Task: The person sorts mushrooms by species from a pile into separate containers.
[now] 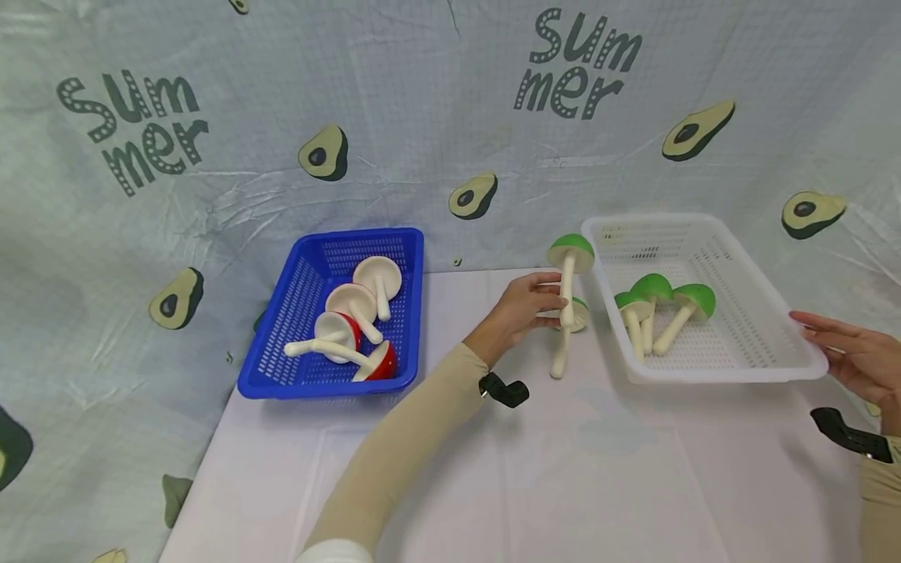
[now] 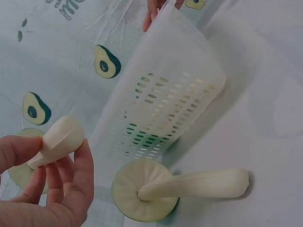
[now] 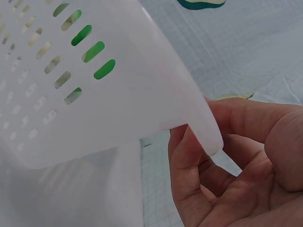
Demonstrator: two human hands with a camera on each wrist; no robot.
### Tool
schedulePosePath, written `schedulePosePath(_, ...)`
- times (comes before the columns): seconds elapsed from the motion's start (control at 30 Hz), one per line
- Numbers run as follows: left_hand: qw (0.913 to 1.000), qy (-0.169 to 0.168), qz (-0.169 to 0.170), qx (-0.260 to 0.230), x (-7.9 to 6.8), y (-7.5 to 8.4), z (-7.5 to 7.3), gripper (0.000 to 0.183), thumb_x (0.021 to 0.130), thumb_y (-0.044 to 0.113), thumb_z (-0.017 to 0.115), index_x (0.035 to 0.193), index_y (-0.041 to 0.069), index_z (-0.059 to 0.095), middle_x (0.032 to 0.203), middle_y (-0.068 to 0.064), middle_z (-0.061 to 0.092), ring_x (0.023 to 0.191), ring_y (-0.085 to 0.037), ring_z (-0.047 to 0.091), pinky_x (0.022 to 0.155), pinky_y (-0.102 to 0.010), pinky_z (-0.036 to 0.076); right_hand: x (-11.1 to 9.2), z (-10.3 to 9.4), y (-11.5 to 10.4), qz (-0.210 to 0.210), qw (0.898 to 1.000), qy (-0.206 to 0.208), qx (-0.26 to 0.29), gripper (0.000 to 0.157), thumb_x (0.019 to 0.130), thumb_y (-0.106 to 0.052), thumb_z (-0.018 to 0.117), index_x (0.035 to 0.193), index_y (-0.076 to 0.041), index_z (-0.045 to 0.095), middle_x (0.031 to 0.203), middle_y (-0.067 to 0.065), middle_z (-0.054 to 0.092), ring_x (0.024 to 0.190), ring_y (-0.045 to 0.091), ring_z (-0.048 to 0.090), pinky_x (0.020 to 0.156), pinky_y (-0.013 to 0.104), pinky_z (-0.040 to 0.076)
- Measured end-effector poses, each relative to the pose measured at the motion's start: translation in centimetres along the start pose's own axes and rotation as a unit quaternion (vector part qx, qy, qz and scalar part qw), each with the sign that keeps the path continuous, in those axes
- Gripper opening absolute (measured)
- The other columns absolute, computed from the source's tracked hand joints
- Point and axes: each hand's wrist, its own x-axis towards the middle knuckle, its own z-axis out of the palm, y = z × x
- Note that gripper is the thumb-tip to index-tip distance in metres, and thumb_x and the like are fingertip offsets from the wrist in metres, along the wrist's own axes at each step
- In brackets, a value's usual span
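Note:
By its pale stem, my left hand [image 1: 517, 309] pinches a green-capped toy mushroom [image 1: 572, 254], cap up, just left of the white basket [image 1: 725, 375]. Below it, a second green-capped mushroom [image 2: 208, 184] lies on the table, its pale underside and thick stem showing in the left wrist view. My right hand [image 1: 855, 356] grips the right end of the white basket's rim [image 3: 206, 127], thumb and fingers on either side of the edge. Inside that basket three green-capped mushrooms [image 1: 655, 289] lie together on its left side.
A blue basket [image 1: 331, 391] stands to the left with several red-capped mushrooms [image 1: 383, 363], pale undersides mostly up. Behind both baskets hangs a grey sheet [image 1: 408, 94] printed with avocados. White cloth [image 1: 563, 485] covers the table.

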Motion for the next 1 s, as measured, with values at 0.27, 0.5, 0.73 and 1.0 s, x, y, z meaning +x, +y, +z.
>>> schedulePosePath(0.27,0.9998,-0.014,-0.01,-0.006,0.5,0.3,1.6,0.045,0.094,-0.004,0.068,0.137,0.009,0.062,0.105,-0.001,0.064,0.091,-0.019,0.067,0.088,-0.044,0.059,0.0,-0.1,0.1,0.0,1.0,-0.009,0.0,0.034,0.101,-0.003,0.06,0.114,-0.029,0.079,0.105,-0.028,0.067,0.081,0.002,0.066,0.067,0.024,0.06)
schedulePosePath(0.5,0.9997,-0.021,-0.011,-0.008,0.9,0.2,2.8,0.044,0.094,-0.002,0.069,0.135,0.01,0.064,0.104,-0.001,0.066,0.091,-0.019,0.069,0.086,-0.04,0.059,0.1,-0.2,0.1,-0.001,1.0,-0.006,-0.001,0.034,0.101,-0.004,0.06,0.114,-0.029,0.079,0.106,-0.028,0.067,0.082,0.001,0.066,0.067,0.024,0.06)
schedulePosePath(0.73,0.9996,-0.028,-0.008,-0.004,1.3,-0.1,4.2,0.044,0.093,-0.003,0.07,0.134,0.008,0.064,0.102,0.0,0.065,0.09,-0.019,0.069,0.086,-0.041,0.059,0.0,-0.2,0.1,0.001,1.0,-0.007,0.003,0.034,0.101,-0.004,0.06,0.116,-0.029,0.078,0.105,-0.028,0.067,0.082,0.002,0.067,0.068,0.024,0.06)
schedulePosePath(1.0,0.999,-0.044,-0.003,-0.005,1.6,-0.2,6.3,0.042,0.091,-0.007,0.07,0.131,0.004,0.064,0.099,0.001,0.065,0.087,-0.016,0.066,0.088,-0.045,0.059,-0.1,-0.1,-0.1,0.003,1.0,-0.004,-0.004,0.033,0.101,-0.005,0.061,0.111,-0.029,0.08,0.103,-0.028,0.067,0.081,0.001,0.066,0.068,0.023,0.06)
